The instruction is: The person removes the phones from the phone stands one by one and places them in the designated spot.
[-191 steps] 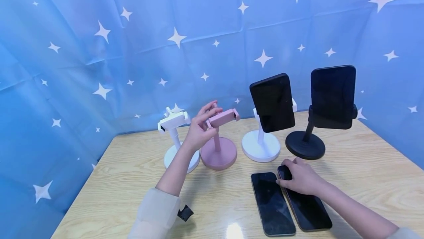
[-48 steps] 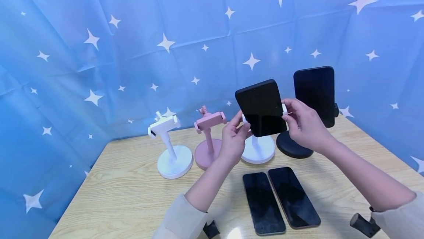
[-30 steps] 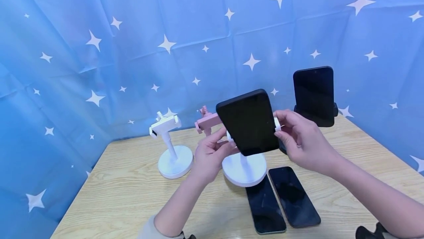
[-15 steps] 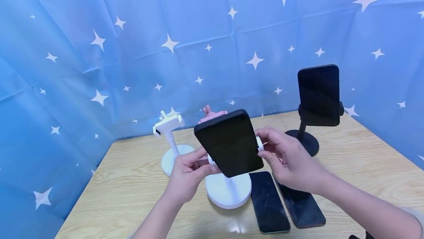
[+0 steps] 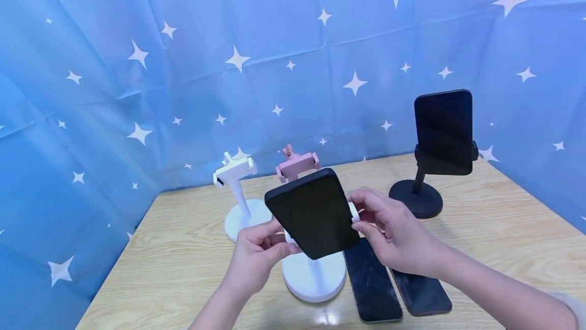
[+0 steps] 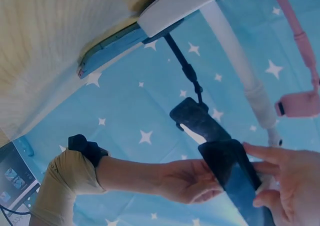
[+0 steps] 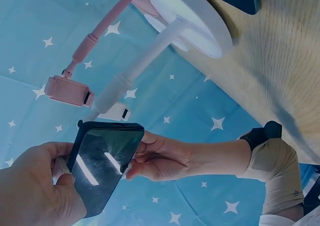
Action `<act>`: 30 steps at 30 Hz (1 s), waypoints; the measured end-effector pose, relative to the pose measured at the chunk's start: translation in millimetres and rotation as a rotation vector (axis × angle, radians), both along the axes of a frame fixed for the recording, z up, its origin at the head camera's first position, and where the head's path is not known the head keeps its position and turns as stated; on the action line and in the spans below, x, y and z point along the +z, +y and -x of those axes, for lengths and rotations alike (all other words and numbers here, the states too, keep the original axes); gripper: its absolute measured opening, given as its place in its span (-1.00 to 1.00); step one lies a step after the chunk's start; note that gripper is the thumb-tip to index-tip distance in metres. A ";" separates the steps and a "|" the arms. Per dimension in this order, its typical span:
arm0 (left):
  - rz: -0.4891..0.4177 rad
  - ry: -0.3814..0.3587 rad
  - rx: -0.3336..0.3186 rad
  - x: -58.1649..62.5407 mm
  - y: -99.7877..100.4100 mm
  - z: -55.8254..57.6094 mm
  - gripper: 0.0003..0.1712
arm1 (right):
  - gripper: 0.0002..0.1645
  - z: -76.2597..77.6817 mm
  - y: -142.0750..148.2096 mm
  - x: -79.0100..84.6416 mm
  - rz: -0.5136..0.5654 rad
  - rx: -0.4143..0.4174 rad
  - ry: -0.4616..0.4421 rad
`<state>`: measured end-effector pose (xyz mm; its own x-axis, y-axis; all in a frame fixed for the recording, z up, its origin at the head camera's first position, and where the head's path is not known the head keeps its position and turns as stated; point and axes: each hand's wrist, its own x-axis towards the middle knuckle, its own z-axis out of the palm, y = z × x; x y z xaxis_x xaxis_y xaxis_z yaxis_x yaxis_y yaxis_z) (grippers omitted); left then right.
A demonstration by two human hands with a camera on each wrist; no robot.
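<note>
A black phone (image 5: pixel 316 213) sits in the clamp of a white phone stand (image 5: pixel 315 280), its screen tilted toward me in the head view. My left hand (image 5: pixel 254 256) pinches the clamp's left arm between thumb and fingers. On the other side, my right hand (image 5: pixel 396 233) pinches the white right clamp arm (image 5: pixel 353 212). The right wrist view shows the stand's pole (image 7: pixel 145 61) and round base, with the phone (image 7: pixel 107 161) between both hands. Behind the phone, the middle of the clamp is hidden in the head view.
A second white stand (image 5: pixel 240 208) and a pink stand (image 5: pixel 299 166) stand behind on the left. At the back right, a black stand (image 5: pixel 416 199) holds another phone (image 5: pixel 444 131). Two dark phones, the left phone (image 5: pixel 373 284) and right phone (image 5: pixel 423 292), lie on the wooden table (image 5: pixel 174 264).
Both hands have gripped the white stand's clamp and brought the stand with its phone forward and left, from the back row to in front of the pink stand. Earlier, the right hand was on a lying phone.
</note>
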<state>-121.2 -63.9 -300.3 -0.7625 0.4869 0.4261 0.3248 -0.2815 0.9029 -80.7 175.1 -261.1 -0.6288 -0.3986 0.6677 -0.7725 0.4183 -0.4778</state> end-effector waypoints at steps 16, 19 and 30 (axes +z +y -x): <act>-0.065 0.108 -0.044 -11.1 -5.7 -3.6 -0.58 | -0.45 0.6 0.4 -11.0 0.109 0.177 -0.009; -0.080 0.178 -0.056 -12.0 -7.2 -0.5 -0.56 | -0.46 0.6 0.9 -11.9 0.115 0.182 -0.007; 0.029 0.455 -0.037 -2.9 -12.0 17.0 -0.37 | -0.46 -7.7 1.4 -0.5 -0.038 -0.018 0.052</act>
